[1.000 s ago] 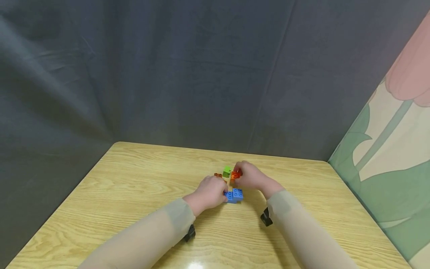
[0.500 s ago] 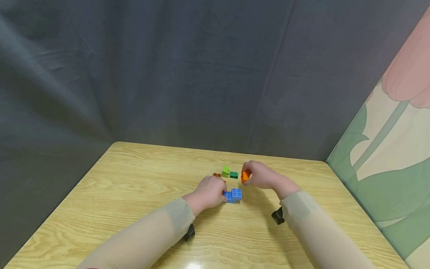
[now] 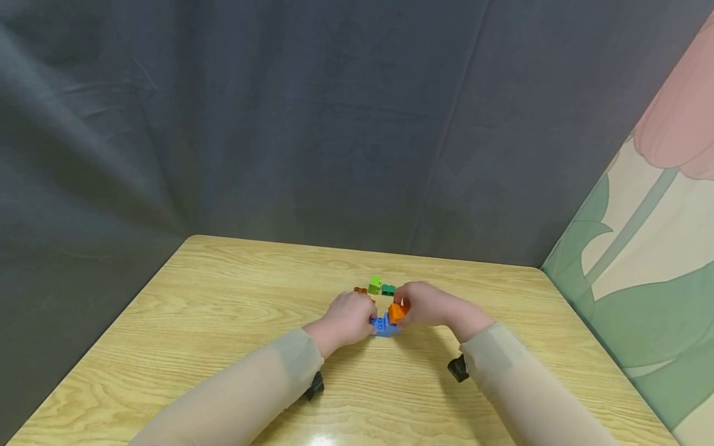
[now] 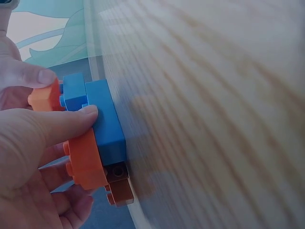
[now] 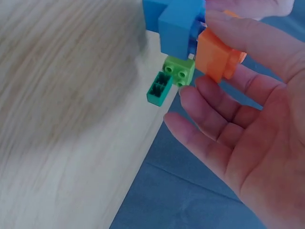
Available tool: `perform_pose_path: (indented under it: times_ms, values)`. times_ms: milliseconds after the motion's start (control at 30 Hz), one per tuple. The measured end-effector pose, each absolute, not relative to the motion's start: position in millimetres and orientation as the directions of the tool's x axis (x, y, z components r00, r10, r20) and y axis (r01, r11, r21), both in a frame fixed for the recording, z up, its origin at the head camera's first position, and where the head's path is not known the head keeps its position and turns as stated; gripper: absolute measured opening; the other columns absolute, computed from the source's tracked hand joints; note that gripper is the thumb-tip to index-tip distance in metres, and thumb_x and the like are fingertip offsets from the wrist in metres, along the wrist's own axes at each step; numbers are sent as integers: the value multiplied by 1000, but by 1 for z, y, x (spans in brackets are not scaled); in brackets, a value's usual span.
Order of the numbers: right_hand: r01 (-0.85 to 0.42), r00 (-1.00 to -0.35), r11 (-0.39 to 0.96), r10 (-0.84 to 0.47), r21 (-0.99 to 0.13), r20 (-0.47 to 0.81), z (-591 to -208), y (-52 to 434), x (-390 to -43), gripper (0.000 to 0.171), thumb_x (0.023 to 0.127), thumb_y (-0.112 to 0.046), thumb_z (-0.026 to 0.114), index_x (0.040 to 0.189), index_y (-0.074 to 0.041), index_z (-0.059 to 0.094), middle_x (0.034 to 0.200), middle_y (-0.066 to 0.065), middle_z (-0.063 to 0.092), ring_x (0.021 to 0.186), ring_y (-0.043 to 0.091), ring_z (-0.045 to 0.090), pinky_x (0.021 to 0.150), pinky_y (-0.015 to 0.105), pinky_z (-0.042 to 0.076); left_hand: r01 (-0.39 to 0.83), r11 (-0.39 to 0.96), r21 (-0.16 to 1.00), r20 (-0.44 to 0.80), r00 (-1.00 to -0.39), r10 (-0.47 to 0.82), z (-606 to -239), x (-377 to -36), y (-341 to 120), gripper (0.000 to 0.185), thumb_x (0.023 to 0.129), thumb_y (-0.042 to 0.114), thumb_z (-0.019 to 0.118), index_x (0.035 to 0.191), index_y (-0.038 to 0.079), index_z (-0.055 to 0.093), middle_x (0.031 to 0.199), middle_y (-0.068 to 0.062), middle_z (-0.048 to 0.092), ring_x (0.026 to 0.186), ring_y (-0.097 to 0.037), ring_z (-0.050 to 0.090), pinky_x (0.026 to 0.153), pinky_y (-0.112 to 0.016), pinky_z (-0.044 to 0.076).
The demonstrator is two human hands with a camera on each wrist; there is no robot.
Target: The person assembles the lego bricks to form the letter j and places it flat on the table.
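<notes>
A blue brick sits on the wooden table, and my left hand grips it from the left. In the left wrist view my thumb lies across the blue brick, with an orange piece stuck against it. My right hand pinches an orange brick and holds it against the blue brick's right end. The right wrist view shows the orange brick between thumb and fingers, touching the blue brick.
Just behind the hands lie a lime green brick, a dark green brick and a small brown brick. A grey curtain hangs behind the table and a flower-printed panel stands at the right.
My right hand picked the orange brick up from beside the green bricks, swung right, then brought it down-left onto the blue brick. The left hand stayed put.
</notes>
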State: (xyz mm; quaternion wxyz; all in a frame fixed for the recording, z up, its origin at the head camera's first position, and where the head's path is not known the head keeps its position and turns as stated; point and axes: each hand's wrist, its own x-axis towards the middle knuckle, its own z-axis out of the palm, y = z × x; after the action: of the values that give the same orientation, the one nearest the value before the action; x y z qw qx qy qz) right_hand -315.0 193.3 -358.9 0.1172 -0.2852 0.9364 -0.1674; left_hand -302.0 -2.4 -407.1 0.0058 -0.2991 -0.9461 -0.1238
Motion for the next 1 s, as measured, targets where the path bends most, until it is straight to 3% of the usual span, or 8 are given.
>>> perform_pose_path:
  times_ms: [1000]
  values:
    - [-525, -822, 799, -566, -292, -69, -362, 181, -307, 20, 74, -9, 87, 82, -8, 69, 73, -2, 60, 63, 15, 50, 62, 32, 46, 561, 786, 260, 83, -824, 561, -410, -304, -2, 13, 84, 27, 81, 77, 17, 74, 66, 13, 56, 66, -11, 50, 69, -31, 38]
